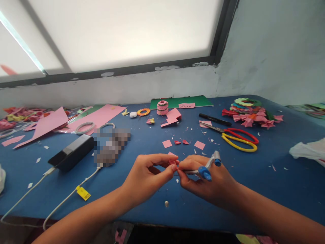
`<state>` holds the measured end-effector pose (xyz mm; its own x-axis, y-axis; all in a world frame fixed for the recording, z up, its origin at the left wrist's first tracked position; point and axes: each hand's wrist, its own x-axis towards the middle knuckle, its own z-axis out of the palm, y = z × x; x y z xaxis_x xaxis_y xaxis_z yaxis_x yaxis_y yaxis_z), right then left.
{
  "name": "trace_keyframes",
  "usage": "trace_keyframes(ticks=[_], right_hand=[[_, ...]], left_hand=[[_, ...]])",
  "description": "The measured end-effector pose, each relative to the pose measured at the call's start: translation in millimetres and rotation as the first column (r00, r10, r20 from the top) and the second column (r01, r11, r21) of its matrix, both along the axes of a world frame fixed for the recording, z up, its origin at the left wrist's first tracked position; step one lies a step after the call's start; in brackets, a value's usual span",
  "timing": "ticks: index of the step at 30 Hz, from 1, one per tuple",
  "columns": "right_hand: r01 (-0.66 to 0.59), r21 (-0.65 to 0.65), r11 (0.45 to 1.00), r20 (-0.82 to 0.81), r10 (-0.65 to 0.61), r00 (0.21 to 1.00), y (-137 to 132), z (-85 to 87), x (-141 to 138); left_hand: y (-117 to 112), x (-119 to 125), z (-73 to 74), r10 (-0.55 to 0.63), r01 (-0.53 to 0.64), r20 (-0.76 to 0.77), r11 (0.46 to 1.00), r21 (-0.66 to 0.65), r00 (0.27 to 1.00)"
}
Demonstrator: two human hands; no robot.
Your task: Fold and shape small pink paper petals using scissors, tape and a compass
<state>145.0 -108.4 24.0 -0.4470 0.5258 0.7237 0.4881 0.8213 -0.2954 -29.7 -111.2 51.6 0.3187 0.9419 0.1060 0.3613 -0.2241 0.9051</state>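
Near the front middle of the blue table, my left hand [152, 174] is closed in a pinch on a small piece of pink paper [173, 163], partly hidden by the fingertips. Against it, my right hand [203, 179] is closed too, its fingertips meeting the left ones. From its grip sticks out a white-grey tool with blue ends [204, 173]; its exact kind I cannot make out. Just beyond the hands lie two pink paper squares [199, 145] and two small folded red-pink pieces [181, 142].
Scissors with red and yellow handles [240, 139] and a black pen [214, 119] lie to the right, before stacked paper flowers [251, 112]. At left are a black power bank [72, 152] with a white cable, tape rolls [85, 127] and pink sheets [100, 117].
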Motion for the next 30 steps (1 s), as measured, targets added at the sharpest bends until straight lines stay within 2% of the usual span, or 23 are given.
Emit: trace_keyframes(ticks=[3,7,10,16,22,26,30], right_hand=[[0.018,0.035,0.999,0.046,-0.020,0.999,0,0.5,0],[0.012,0.090,0.996,0.093,-0.021,0.995,1,-2.3,0],[0.000,0.129,0.992,0.146,-0.019,0.989,2,-5.8,1],[0.006,0.262,0.965,0.254,-0.075,0.964,4,-10.6,4],[-0.020,0.340,0.940,0.328,-0.099,0.939,3,-10.0,6],[-0.010,0.345,0.939,0.323,-0.109,0.940,3,-10.6,5],[0.029,0.339,0.940,0.269,-0.127,0.955,5,-12.6,3]], left_hand=[[-1,1,-1.4,0.017,-0.013,-0.044,0.997,0.071,0.999],[-1,0,-5.2,0.050,-0.045,-0.016,0.971,0.234,0.999],[-1,-1,-7.5,0.034,-0.012,-0.064,0.947,0.322,0.997],[2,-3,-9.8,0.033,0.039,-0.174,0.918,0.395,0.984],[4,-2,-11.9,0.018,0.109,-0.250,0.868,0.484,0.968],[6,-1,-14.1,0.001,0.140,-0.268,0.851,0.506,0.963],[10,-3,-15.4,-0.015,0.157,-0.246,0.806,0.571,0.969]])
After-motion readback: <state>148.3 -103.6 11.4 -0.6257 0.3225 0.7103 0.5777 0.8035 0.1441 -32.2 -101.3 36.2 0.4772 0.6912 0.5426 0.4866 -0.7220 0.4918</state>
